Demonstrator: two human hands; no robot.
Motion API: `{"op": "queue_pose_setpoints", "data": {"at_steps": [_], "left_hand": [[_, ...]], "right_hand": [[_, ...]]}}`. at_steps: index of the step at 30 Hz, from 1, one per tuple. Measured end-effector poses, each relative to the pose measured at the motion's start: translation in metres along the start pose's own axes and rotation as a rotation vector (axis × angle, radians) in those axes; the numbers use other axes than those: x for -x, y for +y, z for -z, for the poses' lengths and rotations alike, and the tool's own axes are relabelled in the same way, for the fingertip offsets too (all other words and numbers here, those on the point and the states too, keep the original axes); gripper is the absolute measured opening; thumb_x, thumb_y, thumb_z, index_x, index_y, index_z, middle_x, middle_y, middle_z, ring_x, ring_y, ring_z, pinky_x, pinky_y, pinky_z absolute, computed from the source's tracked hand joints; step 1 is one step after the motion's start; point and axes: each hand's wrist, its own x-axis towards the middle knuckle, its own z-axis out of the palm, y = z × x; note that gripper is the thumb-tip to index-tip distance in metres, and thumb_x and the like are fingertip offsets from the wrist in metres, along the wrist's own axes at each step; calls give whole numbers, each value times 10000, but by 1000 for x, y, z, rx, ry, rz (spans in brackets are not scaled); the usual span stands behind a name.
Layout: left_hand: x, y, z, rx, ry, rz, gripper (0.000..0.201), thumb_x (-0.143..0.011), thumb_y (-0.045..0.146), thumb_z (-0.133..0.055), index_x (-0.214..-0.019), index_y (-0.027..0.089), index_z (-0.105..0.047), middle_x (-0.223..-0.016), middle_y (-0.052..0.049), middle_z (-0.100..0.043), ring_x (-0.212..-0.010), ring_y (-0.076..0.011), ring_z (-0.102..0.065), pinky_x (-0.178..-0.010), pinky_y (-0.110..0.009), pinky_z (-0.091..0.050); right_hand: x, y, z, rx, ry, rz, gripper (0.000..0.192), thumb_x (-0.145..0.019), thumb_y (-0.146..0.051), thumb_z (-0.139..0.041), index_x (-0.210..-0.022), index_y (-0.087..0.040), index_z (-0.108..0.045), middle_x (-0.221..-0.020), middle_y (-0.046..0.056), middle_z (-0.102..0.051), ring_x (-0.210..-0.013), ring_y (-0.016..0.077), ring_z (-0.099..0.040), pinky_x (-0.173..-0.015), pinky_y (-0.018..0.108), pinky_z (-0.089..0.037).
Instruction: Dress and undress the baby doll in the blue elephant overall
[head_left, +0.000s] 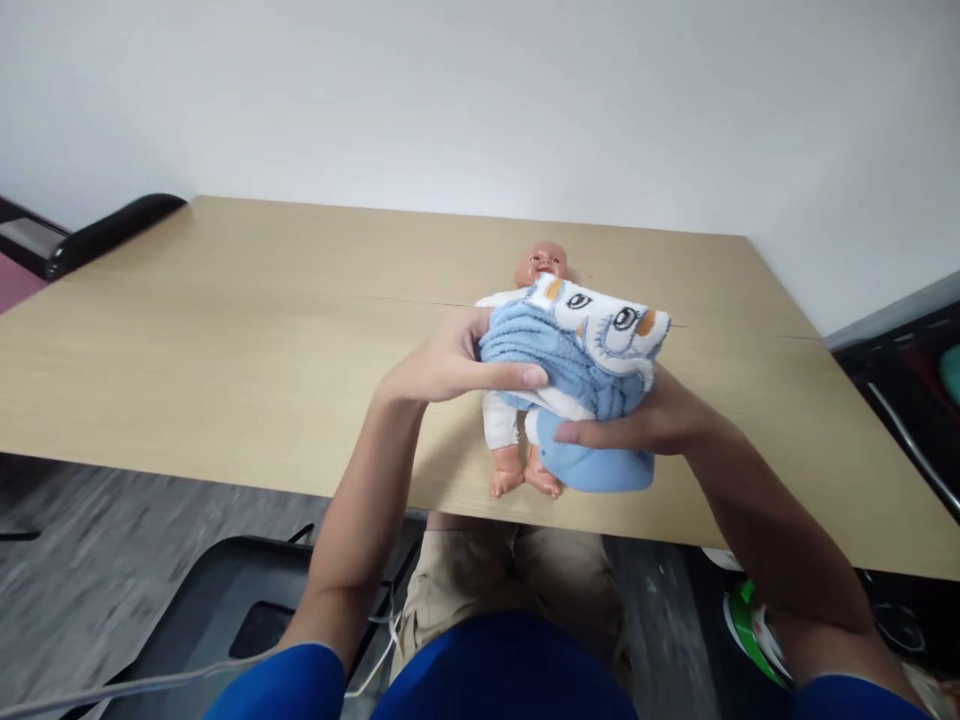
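Note:
Both hands grip a bunched blue-and-white fuzzy cloth (pixel 540 340) with embroidered eyes and orange patches. My left hand (pixel 450 365) closes on its left side, thumb laid across the front. On the lower right side is my right hand (pixel 652 415), its thumb against a smooth light-blue curved piece (pixel 600 468) that hangs below the cloth. I cannot tell whether that piece is joined to it. Behind and beneath lies a baby doll (pixel 541 262) in white clothes, face up, with its bare feet toward me. The cloth hides most of the doll's body.
The light wooden table (pixel 262 330) reaches back to a white wall (pixel 450 100). A black chair (pixel 217 600) stands below at left, with a white cable (pixel 150 685) nearby. Green and white rolls (pixel 750 625) sit under the table's right side.

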Motion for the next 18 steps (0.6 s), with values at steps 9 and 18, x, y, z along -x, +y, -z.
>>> {"op": "queue_pose_setpoints", "data": {"at_steps": [9, 18], "left_hand": [[62, -63, -96, 187, 301, 88, 660, -769, 579, -1136, -1248, 256, -817, -948, -42, -847, -805, -238, -810, -682, -329, -672], [116, -60, -118, -242, 643, 254, 291, -992, 438, -815, -1154, 213, -726, -1028, -30, -782, -964, -222, -736, -880, -340, -605]], "right_hand": [[32, 18, -15, 247, 273, 110, 231, -935, -360, -964, -1147, -299, -897, -1228, 69, -945, -1367, 405, -854, -1332, 575, -646], [34, 63, -38, 498, 133, -61, 96, -927, -334, -874, -921, -255, -821, -853, 22, -859, -976, 310, -853, -896, 418, -714]]}}
